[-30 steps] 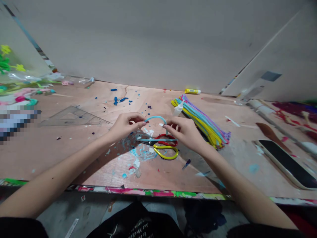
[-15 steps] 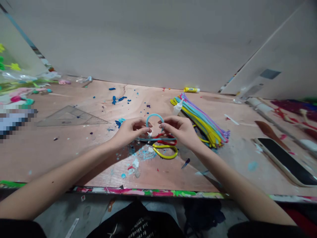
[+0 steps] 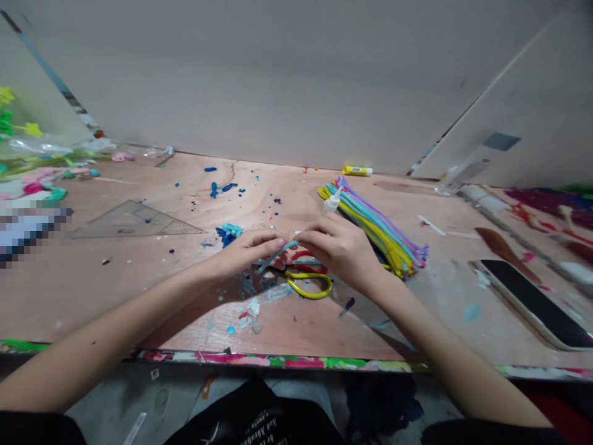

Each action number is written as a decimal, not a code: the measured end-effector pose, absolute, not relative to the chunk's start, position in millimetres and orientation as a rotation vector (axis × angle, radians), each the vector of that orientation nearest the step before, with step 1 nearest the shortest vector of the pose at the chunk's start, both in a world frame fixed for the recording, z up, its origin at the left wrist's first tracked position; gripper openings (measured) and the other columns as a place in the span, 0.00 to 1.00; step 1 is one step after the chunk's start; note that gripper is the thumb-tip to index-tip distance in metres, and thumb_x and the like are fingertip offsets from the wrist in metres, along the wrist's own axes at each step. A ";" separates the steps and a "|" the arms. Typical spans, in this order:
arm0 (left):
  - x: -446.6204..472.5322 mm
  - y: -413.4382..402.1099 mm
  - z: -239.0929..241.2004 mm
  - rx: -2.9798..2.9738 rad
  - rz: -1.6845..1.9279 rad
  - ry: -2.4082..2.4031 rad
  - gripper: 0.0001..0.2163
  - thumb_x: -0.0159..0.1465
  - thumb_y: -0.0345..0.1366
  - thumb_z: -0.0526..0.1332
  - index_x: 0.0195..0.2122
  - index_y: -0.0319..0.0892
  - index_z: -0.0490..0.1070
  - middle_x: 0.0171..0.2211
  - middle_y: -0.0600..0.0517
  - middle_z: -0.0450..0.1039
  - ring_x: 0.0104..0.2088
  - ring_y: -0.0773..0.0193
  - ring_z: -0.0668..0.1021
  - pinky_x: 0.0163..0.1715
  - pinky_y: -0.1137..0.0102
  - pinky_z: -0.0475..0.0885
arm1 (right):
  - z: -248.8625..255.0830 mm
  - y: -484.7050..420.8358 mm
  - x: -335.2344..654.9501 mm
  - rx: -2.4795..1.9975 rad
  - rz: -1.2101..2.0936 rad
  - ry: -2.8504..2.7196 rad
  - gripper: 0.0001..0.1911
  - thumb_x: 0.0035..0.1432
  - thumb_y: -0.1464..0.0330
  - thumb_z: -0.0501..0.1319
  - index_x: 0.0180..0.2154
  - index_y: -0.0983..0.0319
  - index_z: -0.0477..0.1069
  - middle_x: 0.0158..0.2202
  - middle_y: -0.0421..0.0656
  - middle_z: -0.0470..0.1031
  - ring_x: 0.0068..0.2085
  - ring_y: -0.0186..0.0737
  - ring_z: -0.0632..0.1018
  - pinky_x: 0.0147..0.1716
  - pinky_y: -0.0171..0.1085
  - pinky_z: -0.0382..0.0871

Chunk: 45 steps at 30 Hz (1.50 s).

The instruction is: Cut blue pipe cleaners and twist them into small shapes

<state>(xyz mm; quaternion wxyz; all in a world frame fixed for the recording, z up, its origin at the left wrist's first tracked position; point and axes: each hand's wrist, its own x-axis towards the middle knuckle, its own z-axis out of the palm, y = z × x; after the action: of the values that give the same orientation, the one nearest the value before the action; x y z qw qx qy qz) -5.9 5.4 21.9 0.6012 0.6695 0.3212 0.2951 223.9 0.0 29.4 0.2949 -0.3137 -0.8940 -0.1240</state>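
A light blue pipe cleaner [image 3: 277, 256] is pinched between my two hands above the table. My left hand [image 3: 252, 248] has its thumb and fingers closed on it, and one end sticks out down to the left. Bent over the other part is my right hand [image 3: 341, 247], fingers closed, hiding some of the strip. Under my hands lie scissors [image 3: 309, 293] with one red and one yellow handle loop. A blue cluster of short pieces [image 3: 228, 233] sits just beyond my left hand. Past my right hand is a bundle of coloured pipe cleaners [image 3: 386, 225], with a white nozzle bottle [image 3: 332, 203] against it.
A clear set square [image 3: 134, 222] lies at left. On the right are a phone [image 3: 537, 303] and a brown wooden tool [image 3: 504, 252]. A yellow glue stick [image 3: 356, 170] rests by the back wall. Blue scraps [image 3: 214, 189] and paper bits [image 3: 254, 306] litter the table.
The pipe cleaner was an upright arch between my fingertips; now it slants down to the left. My right hand has turned over it, and the hands have come closer together.
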 end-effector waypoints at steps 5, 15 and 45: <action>-4.4 2.1 17.4 1.389 0.682 0.758 0.10 0.62 0.43 0.66 0.35 0.40 0.76 0.26 0.54 0.71 0.25 0.69 0.70 0.27 0.72 0.65 | 30.1 -4.9 218.4 -0.762 -0.407 -2.407 0.12 0.69 0.72 0.55 0.41 0.61 0.78 0.35 0.47 0.79 0.36 0.41 0.73 0.35 0.40 0.66; -3.9 1.1 15.4 1.298 0.633 0.674 0.10 0.61 0.41 0.67 0.30 0.40 0.73 0.21 0.55 0.68 0.20 0.72 0.68 0.21 0.74 0.60 | 29.6 -3.8 220.8 -0.686 -0.425 -2.310 0.10 0.69 0.72 0.56 0.44 0.62 0.76 0.38 0.47 0.80 0.39 0.42 0.76 0.38 0.40 0.70; -0.6 3.7 10.4 1.057 0.919 0.653 0.14 0.54 0.48 0.73 0.34 0.43 0.80 0.25 0.54 0.68 0.25 0.69 0.70 0.28 0.72 0.69 | 26.8 -19.6 199.6 -1.027 0.436 -1.992 0.11 0.67 0.66 0.59 0.32 0.62 0.75 0.28 0.41 0.79 0.29 0.35 0.77 0.30 0.33 0.66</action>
<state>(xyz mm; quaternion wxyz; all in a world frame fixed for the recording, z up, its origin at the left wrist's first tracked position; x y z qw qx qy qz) -0.6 3.7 10.4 0.7159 0.4776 0.2950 0.4151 199.6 -19.6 26.8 0.4164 -0.4090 -0.7932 0.1736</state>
